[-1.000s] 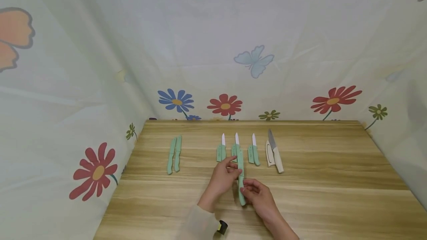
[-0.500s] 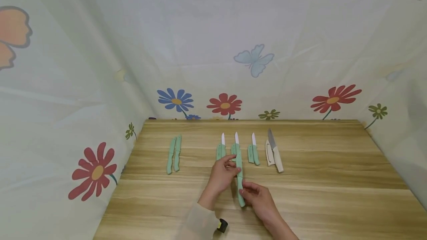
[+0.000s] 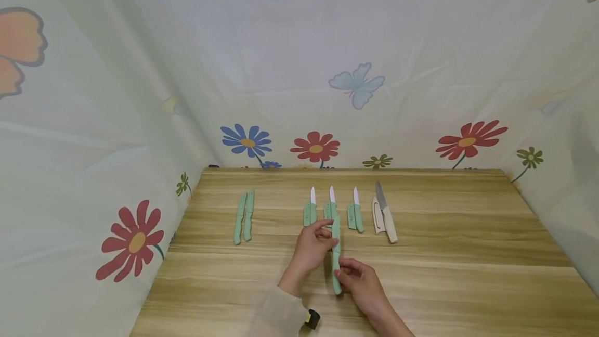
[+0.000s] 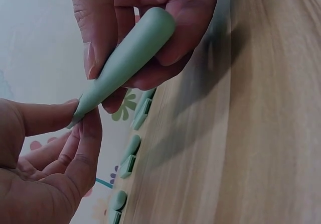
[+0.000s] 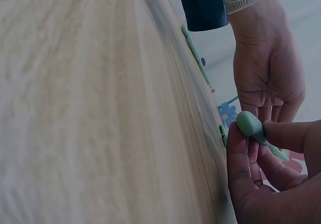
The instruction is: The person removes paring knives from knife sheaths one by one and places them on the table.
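A mint-green paring knife point(image 3: 336, 264) in its matching sheath is held just above the table, pointing away from me. My left hand point(image 3: 309, 247) pinches the sheath part between thumb and fingers. Lower down, my right hand point(image 3: 367, 282) grips the handle with thumb and fingertips. The left wrist view shows the rounded handle end point(image 4: 145, 40) between the right hand's fingers, and the left hand point(image 4: 55, 169) pinching farther along; no bare blade shows there. From the right wrist, the handle butt point(image 5: 247, 123) faces the camera, with the left hand point(image 5: 268, 68) beyond it.
Along the back lie several knives beside their sheaths: a left green knife point(image 3: 313, 196), a middle one point(image 3: 332, 194), a right one point(image 3: 357, 215) and a white-handled knife point(image 3: 388, 222) with its white sheath point(image 3: 378, 222). Two sheathed green knives point(image 3: 244, 217) lie at left.
Both hands keep their hold. The knife has shifted slightly toward me, its handle end swinging a little left, and the right hand has come along with it.
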Demonstrator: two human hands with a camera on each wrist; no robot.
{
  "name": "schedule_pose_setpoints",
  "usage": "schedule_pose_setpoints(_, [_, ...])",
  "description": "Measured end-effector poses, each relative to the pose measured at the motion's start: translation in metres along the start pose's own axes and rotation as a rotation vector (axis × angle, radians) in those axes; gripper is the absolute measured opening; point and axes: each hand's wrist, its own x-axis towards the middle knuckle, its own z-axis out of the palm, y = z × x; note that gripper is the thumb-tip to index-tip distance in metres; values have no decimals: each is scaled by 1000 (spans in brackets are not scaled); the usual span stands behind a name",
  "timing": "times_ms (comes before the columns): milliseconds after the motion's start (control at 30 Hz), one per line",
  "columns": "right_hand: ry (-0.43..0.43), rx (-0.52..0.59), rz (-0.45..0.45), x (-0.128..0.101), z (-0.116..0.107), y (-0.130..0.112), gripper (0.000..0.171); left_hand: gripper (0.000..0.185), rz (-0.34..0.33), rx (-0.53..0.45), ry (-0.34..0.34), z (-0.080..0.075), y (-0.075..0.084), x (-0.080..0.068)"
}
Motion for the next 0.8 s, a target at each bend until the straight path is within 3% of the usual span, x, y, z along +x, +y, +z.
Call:
schedule_pose_setpoints(300, [-34,-19,7,-1,-2,3,38,48,-26,-3,6,-1,-5,1])
schedule_pose_setpoints(800, [-134,-3,42,-4,-5,4,39,48,-9,10,25,-4,-4,6])
